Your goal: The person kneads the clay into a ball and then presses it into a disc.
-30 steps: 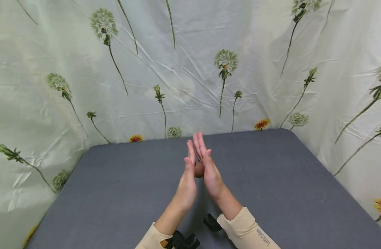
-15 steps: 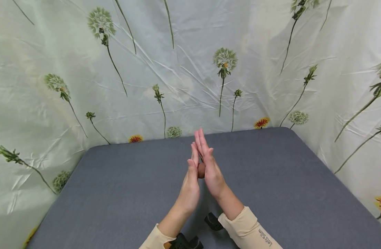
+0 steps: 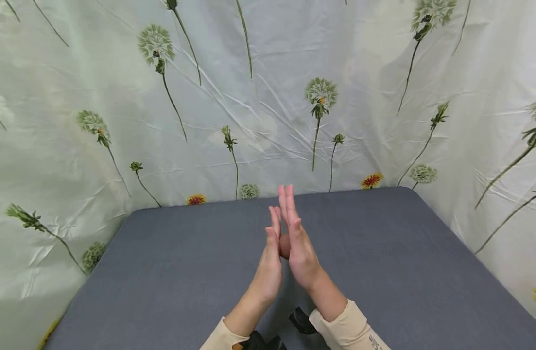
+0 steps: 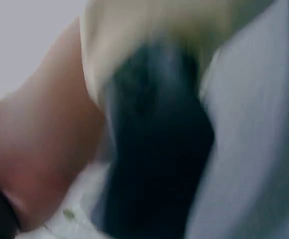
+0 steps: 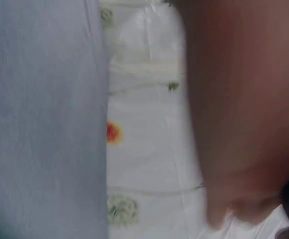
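Observation:
Between my two palms sits a small brown ball (image 3: 285, 246), partly hidden by the hands in the head view. My left hand (image 3: 268, 272) lies flat along its left side, with fingers straight and thumb upward. On the other side my right hand (image 3: 303, 260) presses with its palm, its straight fingers reaching farther forward than the left ones. Both hands are held above the grey table. The left wrist view is blurred and shows part of the left hand (image 4: 40, 134), with a dark shape at the lower left edge. In the right wrist view, the right hand (image 5: 243, 109) fills the right side.
A grey table (image 3: 184, 272) spreads beneath the hands. White cloth (image 3: 268, 97) printed with dandelions and other flowers hangs behind it and along both sides. Black wrist straps (image 3: 302, 321) and beige sleeves are at the bottom of the head view.
The right hand has slid slightly forward against the left, and its fingers point more upright in the head view. The ball stays between the palms. The head view has shifted slightly.

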`<action>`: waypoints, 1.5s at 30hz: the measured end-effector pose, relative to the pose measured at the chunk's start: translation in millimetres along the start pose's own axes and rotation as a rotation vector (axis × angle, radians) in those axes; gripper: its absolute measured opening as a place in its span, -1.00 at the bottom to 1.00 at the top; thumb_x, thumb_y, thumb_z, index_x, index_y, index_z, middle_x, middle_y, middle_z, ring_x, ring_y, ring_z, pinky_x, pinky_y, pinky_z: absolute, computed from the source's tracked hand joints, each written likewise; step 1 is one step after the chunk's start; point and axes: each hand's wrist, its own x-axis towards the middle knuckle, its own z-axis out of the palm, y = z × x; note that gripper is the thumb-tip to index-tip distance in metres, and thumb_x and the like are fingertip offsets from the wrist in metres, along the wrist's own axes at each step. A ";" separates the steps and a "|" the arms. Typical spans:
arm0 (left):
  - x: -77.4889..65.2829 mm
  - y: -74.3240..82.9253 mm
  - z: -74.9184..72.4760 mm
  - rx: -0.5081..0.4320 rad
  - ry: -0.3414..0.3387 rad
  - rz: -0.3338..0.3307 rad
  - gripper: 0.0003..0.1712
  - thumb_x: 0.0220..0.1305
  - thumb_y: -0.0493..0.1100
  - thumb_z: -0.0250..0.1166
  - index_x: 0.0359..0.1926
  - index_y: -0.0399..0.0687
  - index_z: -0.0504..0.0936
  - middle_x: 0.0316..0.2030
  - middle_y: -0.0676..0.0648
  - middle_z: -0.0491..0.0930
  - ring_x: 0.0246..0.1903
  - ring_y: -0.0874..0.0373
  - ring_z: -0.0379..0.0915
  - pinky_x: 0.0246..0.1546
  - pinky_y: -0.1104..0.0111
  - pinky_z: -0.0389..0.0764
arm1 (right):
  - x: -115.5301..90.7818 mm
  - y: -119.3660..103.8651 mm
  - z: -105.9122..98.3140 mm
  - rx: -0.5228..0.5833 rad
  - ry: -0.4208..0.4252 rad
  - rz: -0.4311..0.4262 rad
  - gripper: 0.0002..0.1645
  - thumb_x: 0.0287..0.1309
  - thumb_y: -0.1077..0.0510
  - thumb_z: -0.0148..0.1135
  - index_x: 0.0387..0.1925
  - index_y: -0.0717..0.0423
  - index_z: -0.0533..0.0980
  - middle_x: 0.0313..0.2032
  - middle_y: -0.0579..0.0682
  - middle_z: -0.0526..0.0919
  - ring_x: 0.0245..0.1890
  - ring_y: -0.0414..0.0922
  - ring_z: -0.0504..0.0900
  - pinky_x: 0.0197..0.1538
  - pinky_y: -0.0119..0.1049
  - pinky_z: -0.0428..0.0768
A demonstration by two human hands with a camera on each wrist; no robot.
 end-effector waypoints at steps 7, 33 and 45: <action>-1.0 15.0 -2.6 -0.052 0.032 0.049 -0.04 0.54 0.52 -0.75 0.73 0.14 -0.50 0.72 0.12 -0.60 0.71 0.00 -0.78 0.61 -0.29 -0.58 | -3.6 7.7 0.2 0.055 -0.060 0.102 -0.12 0.66 -0.38 -0.75 0.73 -0.07 -0.50 0.76 0.00 -0.33 0.76 0.05 -0.35 0.68 -0.43 -0.11; 5.5 21.3 -25.5 -0.053 0.195 0.104 0.03 0.44 0.65 -0.71 0.73 0.29 -0.52 0.74 0.19 -0.50 0.71 0.10 -0.75 0.60 -0.28 -0.60 | -7.1 0.3 21.2 0.086 -0.136 0.173 -0.23 0.73 -0.25 -0.75 0.73 -0.11 -0.51 0.76 -0.07 -0.32 0.76 -0.09 -0.34 0.70 0.18 -0.32; -4.2 5.7 -2.8 -0.089 0.082 0.012 -0.08 0.52 0.54 -0.77 0.70 0.28 -0.62 0.74 0.11 -0.55 0.74 -0.07 -0.54 0.59 -0.37 -0.44 | 0.8 -5.8 4.8 0.027 -0.041 0.165 -0.24 0.71 -0.32 -0.72 0.74 -0.27 -0.44 0.76 -0.09 -0.22 0.77 0.02 -0.29 0.67 0.35 -0.30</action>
